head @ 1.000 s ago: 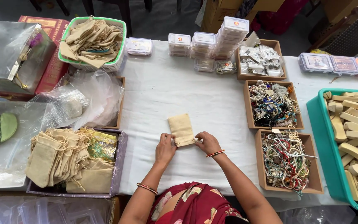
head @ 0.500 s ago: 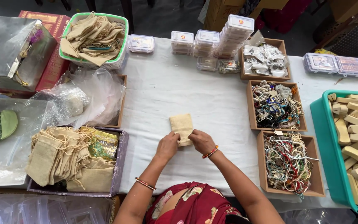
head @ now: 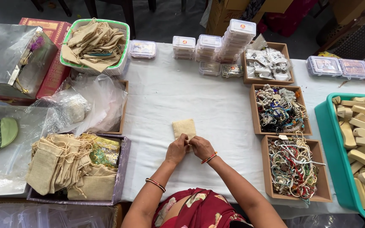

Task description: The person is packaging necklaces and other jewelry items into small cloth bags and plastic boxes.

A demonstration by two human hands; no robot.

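Note:
A small beige cloth pouch (head: 184, 127) lies flat on the white tablecloth (head: 199, 93) in front of me. My left hand (head: 177, 148) and my right hand (head: 201, 147) meet at its near end, fingers pinched on the pouch's opening. The near edge of the pouch is hidden under my fingers. Both wrists wear bangles.
A tray of beige drawstring pouches (head: 70, 169) sits at my left, a green basket of pouches (head: 96, 42) at the back left. Two wooden boxes of beaded strings (head: 280, 109) (head: 293, 168) stand at my right, beside a teal crate of wooden pieces (head: 362, 139). Stacked clear plastic boxes (head: 216, 44) line the back.
My hands have drawn closer together at the pouch's near end, and the pouch sits slightly straighter on the cloth.

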